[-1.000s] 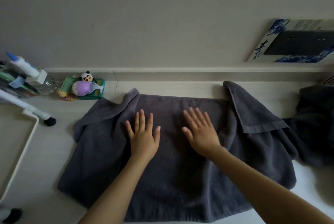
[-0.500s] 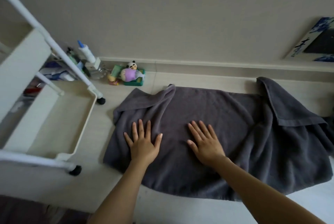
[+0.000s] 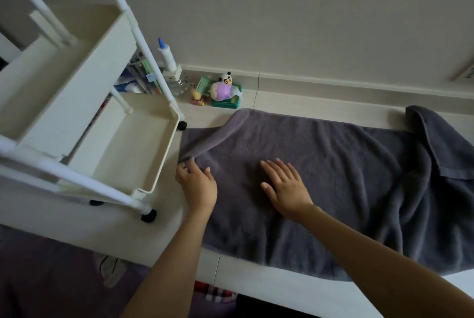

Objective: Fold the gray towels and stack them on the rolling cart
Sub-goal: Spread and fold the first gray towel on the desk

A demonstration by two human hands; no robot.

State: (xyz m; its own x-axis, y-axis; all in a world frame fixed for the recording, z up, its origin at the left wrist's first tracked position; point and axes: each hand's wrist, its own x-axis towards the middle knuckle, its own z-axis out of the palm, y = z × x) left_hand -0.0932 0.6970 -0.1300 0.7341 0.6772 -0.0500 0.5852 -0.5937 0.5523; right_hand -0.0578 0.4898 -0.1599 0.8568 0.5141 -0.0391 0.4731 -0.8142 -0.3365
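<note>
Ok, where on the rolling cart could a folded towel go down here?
The lower tray shows a bare floor between its white walls. The upper tray looks bare too. Crowded: behind the cart, bottles and toys line the wall.

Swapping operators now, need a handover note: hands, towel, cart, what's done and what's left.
Left hand: fingers curled on the gray towel's left edge, at a raised fold.
Right hand: flat, fingers spread, pressing mid-towel.
The towel lies spread on the white surface, only partly folded: left and far-right corners flipped over, wrinkles on the right.
Rolling cart stands just left of the towel; no towels on the trays in view.
Done: towel laid out.
Left: finish the fold, then probably lift it onto the cart. Other towels are not in view.
</note>
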